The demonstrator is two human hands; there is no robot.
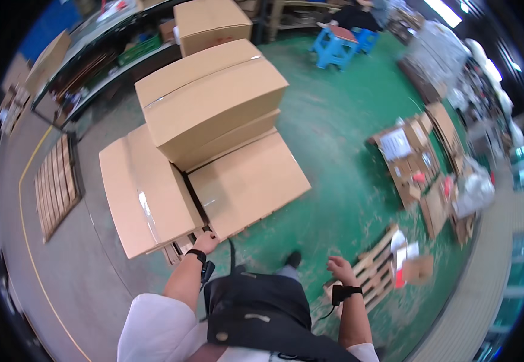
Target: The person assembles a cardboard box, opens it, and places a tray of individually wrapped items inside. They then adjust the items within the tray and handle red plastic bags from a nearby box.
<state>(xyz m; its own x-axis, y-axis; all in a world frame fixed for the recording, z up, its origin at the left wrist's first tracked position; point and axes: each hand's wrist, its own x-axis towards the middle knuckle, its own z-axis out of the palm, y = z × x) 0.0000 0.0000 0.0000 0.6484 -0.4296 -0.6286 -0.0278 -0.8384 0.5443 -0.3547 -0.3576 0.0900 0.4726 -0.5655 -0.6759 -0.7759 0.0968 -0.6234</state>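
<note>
The large brown cardboard carton with a low, flat top [253, 181] sits at the centre of the clock face, its near corner toward half past six; the person's left hand [206, 242] is at that corner, between seven and eight o'clock, beside the narrow gap; I cannot tell whether its fingers are clamped on the cardboard or merely resting there. The right hand [343, 271], between four and five o'clock, hangs clear of the cartons, fingers loosely curled and holding nothing visible.

The step in hand looks like handling or steadying this stack by its near edge; a two-handed move would call for bringing the right hand across to the low carton's free side.

A taped brown carton [147, 193] stands at nine o'clock across the gap; a taller stacked brown carton [213, 99] rises at eleven; pale wooden slats [173, 253] show under the near edge.

The floor [328, 133] is glossy green to the right, grey with a yellow line to the left; a slatted wooden pallet [58, 187] lies at nine o'clock, another pale pallet [375, 274] at four; flattened brown cardboard [416, 160] lies near three; blue plastic stools [334, 48] stand at one; cluttered grey shelving [96, 41] fills ten.
</note>
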